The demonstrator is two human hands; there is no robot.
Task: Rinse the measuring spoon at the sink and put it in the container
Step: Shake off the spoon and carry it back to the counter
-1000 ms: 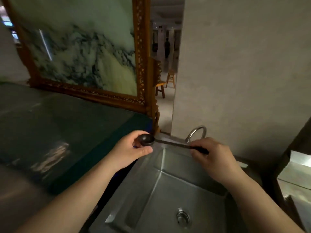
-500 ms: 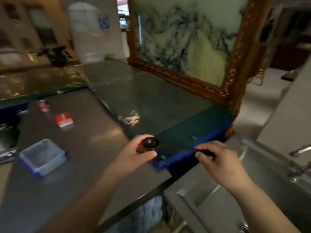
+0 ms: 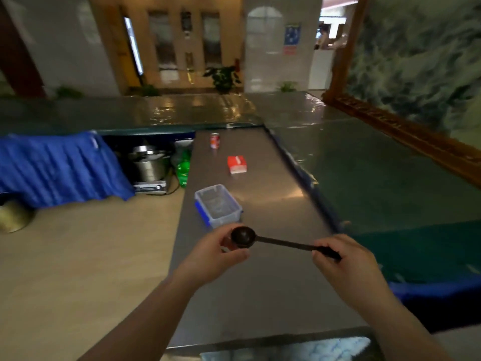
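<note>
A dark measuring spoon (image 3: 270, 240) is held level above the steel counter (image 3: 273, 282). My left hand (image 3: 218, 254) pinches its round bowl, and my right hand (image 3: 343, 261) grips the end of its handle. Just beyond the spoon's bowl, a clear plastic container (image 3: 218, 205) with a blue base sits on the counter, open at the top. The sink is out of view.
A red box (image 3: 236, 164) and a red can (image 3: 215, 140) stand farther along the counter. A raised glass-topped ledge (image 3: 377, 173) and a framed stone panel (image 3: 416, 74) run along the right. At the left are a green bottle (image 3: 183, 168), a pot (image 3: 149, 165) and blue cloth (image 3: 54, 168).
The view has swung left from the sink to the counter. Both hands kept hold of the spoon and carried it close to the clear container.
</note>
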